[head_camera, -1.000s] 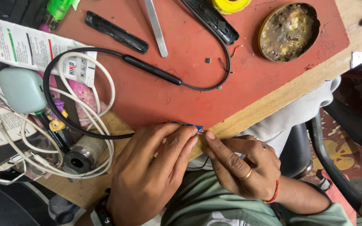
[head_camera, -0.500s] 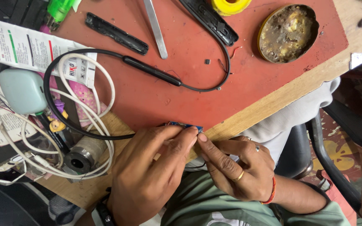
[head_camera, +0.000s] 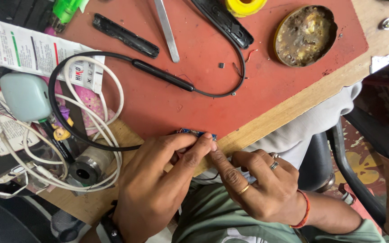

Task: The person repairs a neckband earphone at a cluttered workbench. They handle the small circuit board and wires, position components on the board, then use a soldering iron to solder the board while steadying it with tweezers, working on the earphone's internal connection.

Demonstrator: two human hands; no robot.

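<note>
At the near edge of the counter (head_camera: pixel 293 103), where the red mat (head_camera: pixel 194 99) ends, the left hand (head_camera: pixel 158 189) pinches a small blue circuit board (head_camera: pixel 196 133) between thumb and fingers, holding it against the mat's edge. The right hand (head_camera: pixel 262 189) comes in from the other side with its index finger stretched out, the tip touching the board's end just beside the left fingertips; its other fingers are curled, and whether they hold anything cannot be told. A black neckband cable (head_camera: pixel 163 76) loops across the mat and runs toward the left hand. Further up the mat lie metal tweezers (head_camera: pixel 166 29), a black plastic strip (head_camera: pixel 124 35), a tiny black chip (head_camera: pixel 221 65) and a round tin of brownish paste (head_camera: pixel 305 35). To the left sit coiled white cable (head_camera: pixel 100 130) and a pale green case (head_camera: pixel 25 96).
</note>
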